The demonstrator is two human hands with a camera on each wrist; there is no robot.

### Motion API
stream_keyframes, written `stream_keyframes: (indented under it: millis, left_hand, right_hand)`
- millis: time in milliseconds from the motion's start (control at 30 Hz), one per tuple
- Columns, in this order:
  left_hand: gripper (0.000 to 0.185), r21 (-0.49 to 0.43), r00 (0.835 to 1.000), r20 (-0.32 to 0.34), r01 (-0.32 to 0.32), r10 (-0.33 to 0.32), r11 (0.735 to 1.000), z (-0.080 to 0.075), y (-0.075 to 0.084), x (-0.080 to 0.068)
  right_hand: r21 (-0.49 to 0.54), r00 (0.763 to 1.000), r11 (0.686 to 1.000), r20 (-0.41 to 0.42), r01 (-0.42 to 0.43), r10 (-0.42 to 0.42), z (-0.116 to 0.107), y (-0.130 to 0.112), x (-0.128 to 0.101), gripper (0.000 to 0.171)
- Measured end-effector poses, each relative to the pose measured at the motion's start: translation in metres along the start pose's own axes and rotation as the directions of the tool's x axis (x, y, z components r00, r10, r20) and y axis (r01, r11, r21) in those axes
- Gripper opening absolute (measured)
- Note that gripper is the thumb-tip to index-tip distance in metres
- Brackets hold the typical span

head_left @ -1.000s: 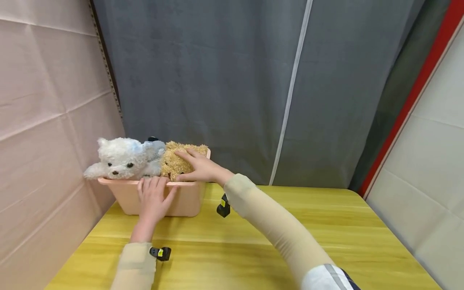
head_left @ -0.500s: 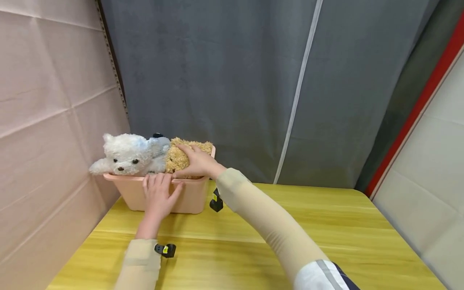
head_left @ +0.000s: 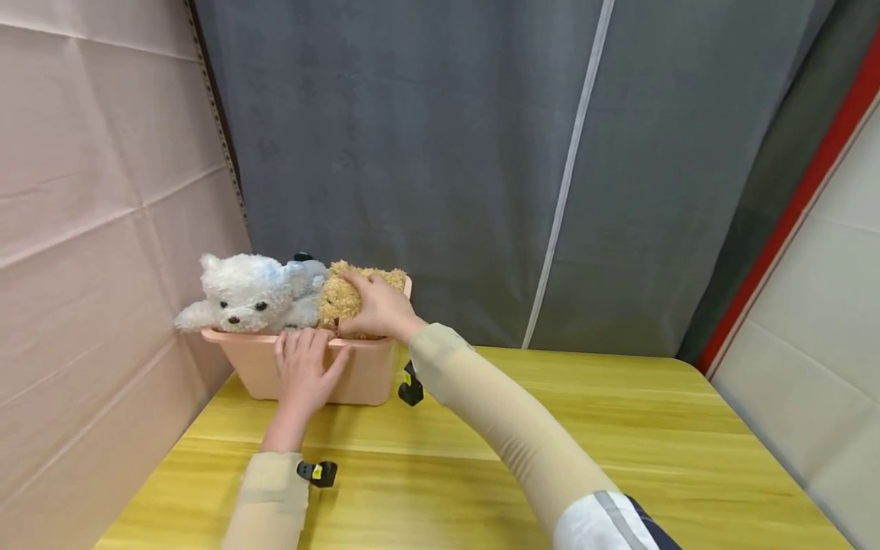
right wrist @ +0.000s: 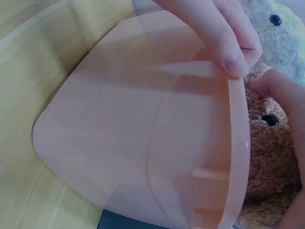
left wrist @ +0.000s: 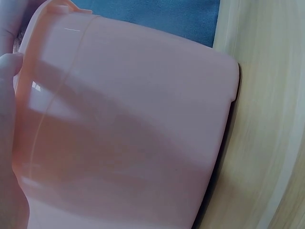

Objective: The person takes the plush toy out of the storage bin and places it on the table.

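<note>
A brown curly teddy bear (head_left: 333, 299) lies in the right side of a pink plastic bin (head_left: 364, 378). In the head view my right hand (head_left: 381, 307) grips the bear from above, its thumb near the face, with the far fingertips hidden. My left hand (head_left: 302, 367) holds the bin's front rim, fingers hooked over the edge and thumb against the outside. A white teddy bear (head_left: 237, 286) sits in the bin's left side, one paw hanging past the rim. The right wrist view shows the brown bear's dark eye (right wrist: 269, 119) beside my right thumb (right wrist: 279, 88).
The bin stands on a wood-grain table (head_left: 481, 458), at its far left. A pale pink cloth wall (head_left: 103, 267) is close on the left. Behind hangs a grey curtain (head_left: 412, 153). A bluish-grey plush part with a black piece (head_left: 302, 257) shows behind the white bear.
My right hand has moved down and closer around the brown bear, which sits slightly lower in the bin. My left hand stays on the rim. The head view has shifted slightly.
</note>
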State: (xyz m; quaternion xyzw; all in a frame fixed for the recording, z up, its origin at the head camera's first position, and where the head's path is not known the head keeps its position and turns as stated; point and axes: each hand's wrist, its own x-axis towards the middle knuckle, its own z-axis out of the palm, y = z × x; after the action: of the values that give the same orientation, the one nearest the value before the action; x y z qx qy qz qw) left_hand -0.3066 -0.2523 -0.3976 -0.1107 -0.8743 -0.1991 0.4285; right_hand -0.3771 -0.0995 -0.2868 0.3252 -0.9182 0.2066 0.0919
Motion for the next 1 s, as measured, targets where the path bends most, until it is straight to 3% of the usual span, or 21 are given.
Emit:
stream_keyframes:
  millis: [300,633,1000]
  left_hand:
    - [0.035,-0.001,1.000,0.017,0.009,-0.009,1.000,0.0021,0.0013,-0.0007]
    - [0.040,-0.001,1.000,0.000,0.003,-0.003,1.000,-0.0023,0.0004,-0.0007]
    - [0.038,-0.009,0.999,0.046,0.031,-0.030,0.999,0.0011,0.0008,-0.0021]
  right_hand:
    - [-0.065,0.998,0.997,-0.048,-0.037,0.034,-0.0015,-0.0006,-0.0001,0.088]
    - [-0.074,0.999,0.997,-0.009,-0.032,0.031,0.0013,-0.0064,0.0015,0.107]
    - [-0.119,0.994,0.989,-0.076,-0.088,0.079,-0.0020,-0.0072,0.0066,0.089]
